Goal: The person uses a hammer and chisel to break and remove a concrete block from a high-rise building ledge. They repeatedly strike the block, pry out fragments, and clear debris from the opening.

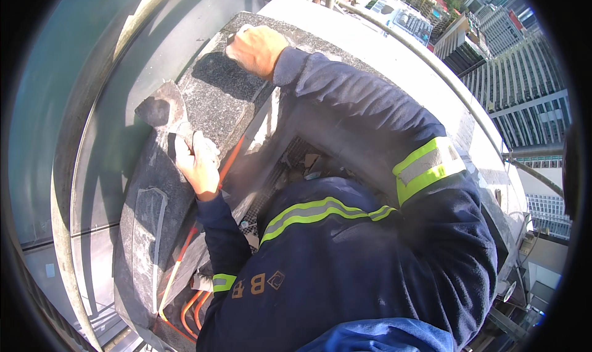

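My left hand (pixel 198 164) is closed around the handle end of a flat, dusty tool, which looks like a trowel (pixel 166 105). Its wide blade lies over the edge of a speckled dark grey stone ledge (pixel 219 108), against the wall side. Farther ahead, my right hand (pixel 258 49) is clenched in a fist low over the same ledge and throws a shadow on it. A small whitish bit shows at its thumb side; what the fingers hold, if anything, is hidden. Both arms wear dark blue sleeves with reflective bands.
Orange cable (pixel 179 266) runs down beside the ledge on the left. Curved metal poles (pixel 61 185) stand before the glass wall (pixel 43 161). A metal rail (pixel 425 53) bounds the right side, with tall buildings (pixel 515 68) far below. Debris (pixel 314 164) lies in the recess ahead of my body.
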Action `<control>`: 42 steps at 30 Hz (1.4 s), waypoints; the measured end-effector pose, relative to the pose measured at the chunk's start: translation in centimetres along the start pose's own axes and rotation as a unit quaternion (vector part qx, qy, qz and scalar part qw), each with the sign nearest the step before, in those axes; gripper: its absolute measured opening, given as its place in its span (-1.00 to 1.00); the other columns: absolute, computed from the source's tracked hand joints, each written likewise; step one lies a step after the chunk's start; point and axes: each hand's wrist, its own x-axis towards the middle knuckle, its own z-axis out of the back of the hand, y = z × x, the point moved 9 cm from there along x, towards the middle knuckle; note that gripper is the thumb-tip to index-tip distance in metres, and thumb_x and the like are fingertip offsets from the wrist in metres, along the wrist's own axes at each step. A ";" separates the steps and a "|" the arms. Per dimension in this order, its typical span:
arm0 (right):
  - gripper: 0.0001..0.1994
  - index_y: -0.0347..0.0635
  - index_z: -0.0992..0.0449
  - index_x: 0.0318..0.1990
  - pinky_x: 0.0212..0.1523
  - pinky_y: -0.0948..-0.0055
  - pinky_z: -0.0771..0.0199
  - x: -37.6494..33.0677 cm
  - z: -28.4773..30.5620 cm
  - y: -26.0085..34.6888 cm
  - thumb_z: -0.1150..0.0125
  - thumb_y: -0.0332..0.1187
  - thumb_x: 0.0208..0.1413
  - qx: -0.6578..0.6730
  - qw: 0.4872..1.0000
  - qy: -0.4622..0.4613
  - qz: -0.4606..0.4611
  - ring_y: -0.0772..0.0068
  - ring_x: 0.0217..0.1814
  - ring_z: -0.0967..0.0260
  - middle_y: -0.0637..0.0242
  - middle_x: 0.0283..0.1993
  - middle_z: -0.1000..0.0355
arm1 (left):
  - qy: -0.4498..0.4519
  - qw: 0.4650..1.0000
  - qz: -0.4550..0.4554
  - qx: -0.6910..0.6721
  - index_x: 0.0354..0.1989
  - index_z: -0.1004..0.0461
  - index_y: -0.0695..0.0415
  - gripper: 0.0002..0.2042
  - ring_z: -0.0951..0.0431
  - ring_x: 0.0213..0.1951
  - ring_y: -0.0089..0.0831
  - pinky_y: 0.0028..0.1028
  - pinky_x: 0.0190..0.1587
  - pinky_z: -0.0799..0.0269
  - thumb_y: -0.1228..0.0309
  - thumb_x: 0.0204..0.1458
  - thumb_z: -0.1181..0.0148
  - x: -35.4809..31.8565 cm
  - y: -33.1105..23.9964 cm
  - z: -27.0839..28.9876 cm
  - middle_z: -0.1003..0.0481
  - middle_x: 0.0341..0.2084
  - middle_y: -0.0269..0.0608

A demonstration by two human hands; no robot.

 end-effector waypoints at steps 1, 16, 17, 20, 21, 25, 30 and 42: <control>-0.88 -0.10 -0.60 -0.41 -0.23 0.30 -0.62 -0.2 0.0 0.2 -0.16 -0.35 0.09 0.013 1.000 -0.002 -0.005 0.24 -0.24 -0.59 0.24 -0.37 -0.57 | -0.001 1.000 -0.003 0.007 0.22 -0.33 0.22 -0.65 -0.29 -0.66 -0.71 -0.63 -0.63 -0.15 0.54 0.26 -0.03 0.1 0.1 0.2 -0.42 -0.61 -0.34; -0.89 -0.05 -0.59 -0.45 -0.28 0.34 -0.59 -3.0 1.8 -3.3 -0.19 -0.33 0.06 -0.043 0.998 -0.023 -0.051 0.31 -0.29 -0.56 0.29 -0.44 -0.53 | 0.035 0.999 -0.001 -0.003 0.22 -0.32 0.25 -0.65 -0.29 -0.63 -0.71 -0.64 -0.58 -0.19 0.55 0.26 -0.02 0.3 -0.1 -0.5 -0.39 -0.58 -0.37; -0.91 -0.09 -0.59 -0.39 -0.33 0.34 -0.60 -2.6 1.7 -0.7 -0.18 -0.35 0.06 -0.019 0.999 -0.029 -0.007 0.31 -0.34 -0.55 0.25 -0.42 -0.51 | 0.032 0.999 0.004 0.000 0.22 -0.31 0.25 -0.65 -0.29 -0.63 -0.71 -0.64 -0.58 -0.18 0.55 0.26 -0.02 0.2 -0.1 -0.2 -0.39 -0.58 -0.37; -0.86 -0.20 -0.55 -0.24 -0.38 0.31 -0.63 -2.0 3.3 3.5 -0.14 -0.39 0.09 0.059 0.994 -0.068 0.068 0.25 -0.42 -0.54 0.15 -0.39 -0.47 | 0.035 0.999 0.016 0.000 0.24 -0.30 0.24 -0.63 -0.28 -0.64 -0.71 -0.65 -0.60 -0.16 0.55 0.26 -0.03 0.2 0.2 0.1 -0.38 -0.59 -0.38; -0.87 -0.18 -0.56 -0.43 -0.36 0.31 -0.60 -2.0 5.1 3.2 -0.18 -0.33 0.01 0.061 0.989 -0.133 0.021 0.24 -0.34 -0.55 0.23 -0.44 -0.50 | 0.031 0.999 0.017 0.000 0.24 -0.30 0.23 -0.63 -0.28 -0.64 -0.72 -0.66 -0.60 -0.16 0.55 0.26 -0.03 0.3 0.6 0.4 -0.38 -0.60 -0.38; -0.82 -0.29 -0.49 -0.17 -0.46 0.24 -0.58 -2.9 8.0 -2.7 -0.15 -0.43 0.09 0.133 0.958 -0.252 -0.041 0.08 -0.45 -0.52 -0.03 -0.42 -0.44 | 0.019 1.000 0.015 0.009 0.23 -0.31 0.18 -0.64 -0.29 -0.67 -0.72 -0.65 -0.65 -0.14 0.52 0.26 -0.04 0.1 0.3 1.2 -0.41 -0.63 -0.37; -0.86 -0.34 -0.47 -0.46 -0.47 -0.01 -0.40 -6.7 3.1 -17.7 -0.08 -0.46 0.07 0.439 0.839 -0.159 -0.280 -0.16 -0.56 -0.43 -0.08 -0.60 -0.40 | -0.003 1.000 -0.007 0.010 0.21 -0.36 0.17 -0.65 -0.27 -0.73 -0.69 -0.64 -0.69 -0.12 0.54 0.24 -0.04 -0.1 -0.1 0.4 -0.41 -0.67 -0.33; -0.68 -0.39 -0.46 0.01 -0.31 0.51 -0.64 -14.1 -10.4 -26.1 -0.09 -0.24 0.35 0.614 0.712 -0.065 -0.334 0.41 -0.31 -0.57 0.08 -0.16 -0.58 | -0.024 0.999 -0.043 0.008 0.13 -0.37 0.24 -0.71 -0.34 -0.65 -0.67 -0.64 -0.64 -0.19 0.54 0.24 -0.04 -0.1 -0.6 0.4 -0.40 -0.58 -0.36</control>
